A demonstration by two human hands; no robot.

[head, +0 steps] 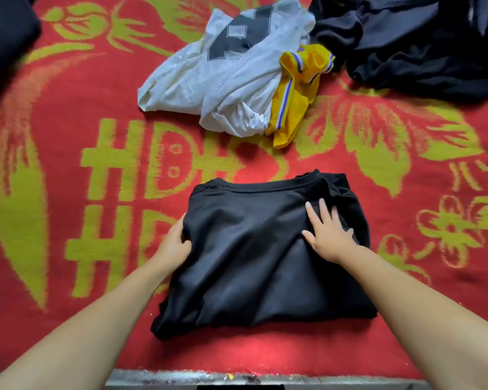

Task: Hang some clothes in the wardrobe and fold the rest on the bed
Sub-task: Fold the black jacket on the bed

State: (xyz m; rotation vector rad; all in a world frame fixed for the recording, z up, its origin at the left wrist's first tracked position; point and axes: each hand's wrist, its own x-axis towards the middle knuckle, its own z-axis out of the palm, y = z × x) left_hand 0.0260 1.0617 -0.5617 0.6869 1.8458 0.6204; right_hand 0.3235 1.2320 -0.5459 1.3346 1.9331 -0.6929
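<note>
A black T-shirt [251, 249] lies folded into a rough rectangle on the red and yellow-green bed cover [96, 305], collar away from me. My left hand [174, 243] grips its left edge, with the fingers tucked under the cloth. Flat on the right part of the shirt rests my right hand [326, 235], fingers spread and straight, pressing the fabric down.
Beyond the shirt a crumpled white jersey [223, 80] with a black number lies beside a yellow garment [296, 94] with purple-white trim. A heap of dark clothes [420, 46] fills the far right. More dark fabric [3, 38] sits far left. The bed's grey front edge [181, 378] runs below.
</note>
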